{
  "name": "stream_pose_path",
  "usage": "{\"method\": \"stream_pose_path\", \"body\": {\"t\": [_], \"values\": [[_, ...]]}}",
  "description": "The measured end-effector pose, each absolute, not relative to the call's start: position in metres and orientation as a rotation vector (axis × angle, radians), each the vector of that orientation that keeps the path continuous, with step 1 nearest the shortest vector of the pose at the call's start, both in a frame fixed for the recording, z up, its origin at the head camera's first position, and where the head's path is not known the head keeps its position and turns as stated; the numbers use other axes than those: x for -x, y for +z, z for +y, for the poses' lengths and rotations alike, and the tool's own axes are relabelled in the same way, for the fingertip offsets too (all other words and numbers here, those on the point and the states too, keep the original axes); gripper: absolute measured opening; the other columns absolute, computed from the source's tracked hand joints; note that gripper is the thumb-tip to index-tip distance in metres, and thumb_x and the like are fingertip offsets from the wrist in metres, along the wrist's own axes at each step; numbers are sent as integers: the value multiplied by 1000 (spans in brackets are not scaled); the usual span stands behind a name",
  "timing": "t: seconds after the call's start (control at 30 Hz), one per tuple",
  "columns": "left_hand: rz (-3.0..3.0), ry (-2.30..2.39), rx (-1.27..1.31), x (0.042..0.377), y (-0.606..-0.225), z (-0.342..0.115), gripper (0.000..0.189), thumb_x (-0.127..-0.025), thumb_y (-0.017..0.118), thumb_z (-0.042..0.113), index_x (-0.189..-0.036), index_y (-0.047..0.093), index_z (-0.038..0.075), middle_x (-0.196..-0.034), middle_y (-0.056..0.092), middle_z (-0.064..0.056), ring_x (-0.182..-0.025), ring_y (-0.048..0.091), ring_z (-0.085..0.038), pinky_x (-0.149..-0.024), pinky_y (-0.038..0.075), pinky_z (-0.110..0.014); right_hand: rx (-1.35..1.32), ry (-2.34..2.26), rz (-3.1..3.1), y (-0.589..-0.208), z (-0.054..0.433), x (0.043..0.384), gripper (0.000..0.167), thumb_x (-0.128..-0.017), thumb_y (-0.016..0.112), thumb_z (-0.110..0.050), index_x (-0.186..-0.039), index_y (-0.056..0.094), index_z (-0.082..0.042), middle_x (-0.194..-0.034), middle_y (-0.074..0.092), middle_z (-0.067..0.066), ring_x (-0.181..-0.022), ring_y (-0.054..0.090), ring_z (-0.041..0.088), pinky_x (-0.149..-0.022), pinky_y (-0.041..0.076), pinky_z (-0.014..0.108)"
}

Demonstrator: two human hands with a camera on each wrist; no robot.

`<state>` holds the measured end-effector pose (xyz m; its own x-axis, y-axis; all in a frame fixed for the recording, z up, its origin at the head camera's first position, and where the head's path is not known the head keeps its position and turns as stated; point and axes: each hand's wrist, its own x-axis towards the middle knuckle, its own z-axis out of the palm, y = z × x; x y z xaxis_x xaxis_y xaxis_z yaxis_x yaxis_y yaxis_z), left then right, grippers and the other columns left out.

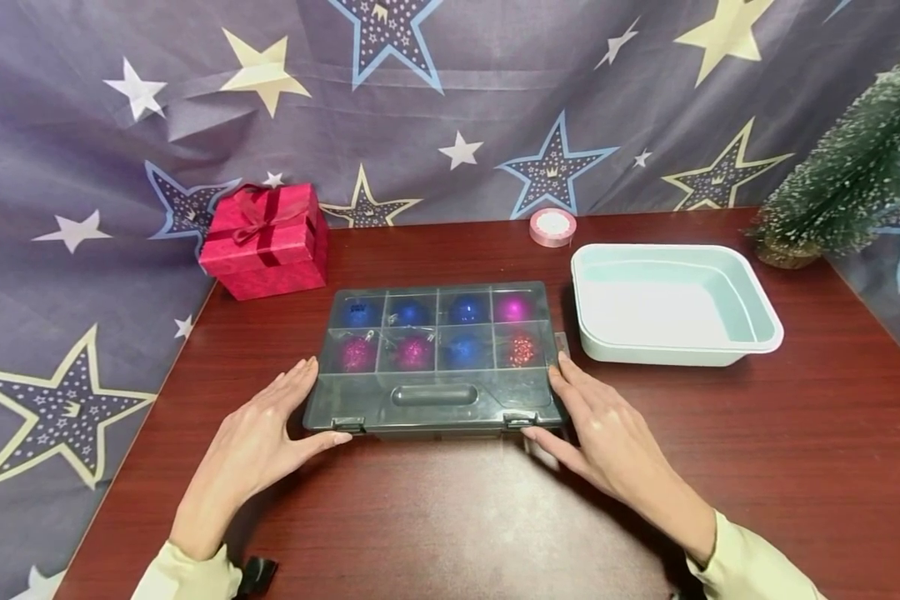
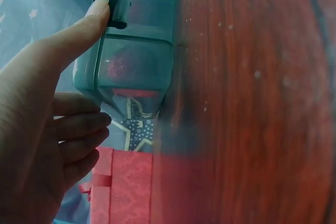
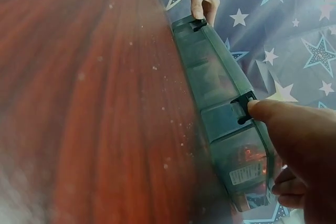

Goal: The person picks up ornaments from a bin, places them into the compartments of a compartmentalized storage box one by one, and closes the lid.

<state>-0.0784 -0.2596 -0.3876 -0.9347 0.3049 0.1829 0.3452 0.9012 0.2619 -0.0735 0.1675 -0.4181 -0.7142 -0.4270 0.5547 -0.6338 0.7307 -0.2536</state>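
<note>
A see-through grey plastic organizer case (image 1: 431,394) lies with its lid down on the table. Its compartments hold several Christmas balls, among them a blue ball (image 1: 467,310), a magenta glitter ball (image 1: 357,352) and a red one (image 1: 521,350). At the case's left side is my left hand (image 1: 258,433), its fingers fairly straight and its thumb touching the left black latch (image 2: 114,10). My right hand (image 1: 607,429) rests along the right side, with its thumb against the right latch (image 3: 244,107). Some right fingers are hidden behind the case in the right wrist view.
A pale mint plastic basin (image 1: 675,354) stands to the right of the case. Behind are a red gift box (image 1: 270,242) at left, a roll of pink ribbon (image 1: 552,227) and a small frosted Christmas tree (image 1: 840,175) at right. A star-patterned cloth (image 1: 435,125) hangs behind the table.
</note>
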Motion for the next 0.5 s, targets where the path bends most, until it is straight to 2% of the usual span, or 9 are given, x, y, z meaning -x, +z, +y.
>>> {"method": "stream_pose_path", "body": {"t": [0.23,0.5], "values": [[-2926,-391,510,78,-387,-257,100,-81,79,65,-152,50,0,-153,50,-21,-138,49,-41,-104,46,-60,-815,602,-2366,-420,166,76,86,-101,50,-68,-124,66,13,-130,63,33,-107,68,47,-89,55,59],[-2942,-429,464,74,-386,-254,98,-83,79,63,-152,49,0,-153,50,-21,-139,48,-40,-105,45,-61,-867,551,-2302,-418,165,79,80,-104,48,-62,-118,69,14,-125,65,33,-95,71,43,-86,56,56]]}}
